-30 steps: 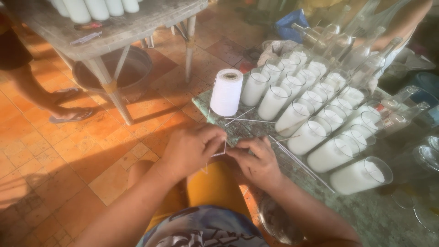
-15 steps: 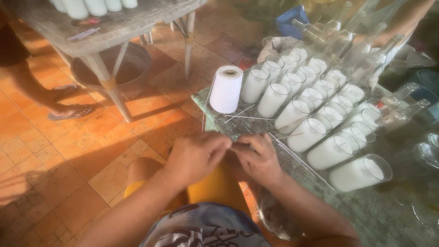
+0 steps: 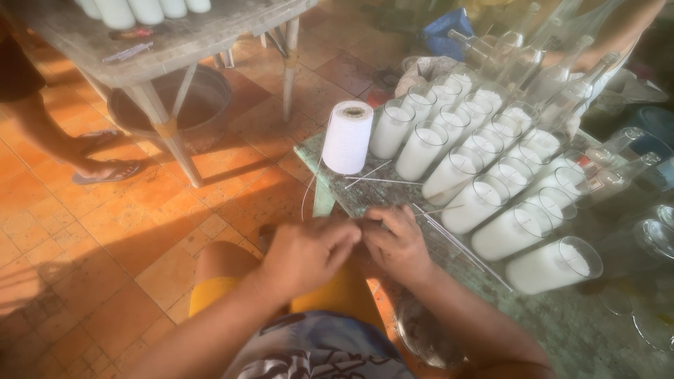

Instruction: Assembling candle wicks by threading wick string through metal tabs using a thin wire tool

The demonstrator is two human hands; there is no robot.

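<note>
My left hand (image 3: 309, 256) and my right hand (image 3: 397, 245) meet fingertip to fingertip above my lap, at the near edge of a low green bench (image 3: 324, 198). Both pinch a thin white thread (image 3: 309, 188) that runs up to a white cone spool (image 3: 347, 137) standing upright on the bench. The stretch of thread between my fingers is mostly hidden. A few thin white wick sticks (image 3: 382, 180) lie on the bench just beyond my hands.
Rows of glasses filled with white wax (image 3: 477, 203) cover the bench to the right, with empty glass bottles (image 3: 554, 70) behind. A grey table (image 3: 175, 42) stands at the upper left over a dark basin (image 3: 203, 105). Another person's sandalled foot (image 3: 105, 172) is at the left. A metal bowl (image 3: 421, 330) sits under my right forearm.
My hands have drawn together: the short length of thread stretched between them a second ago is now closed up inside the fingers. The spool and glasses have not moved.
</note>
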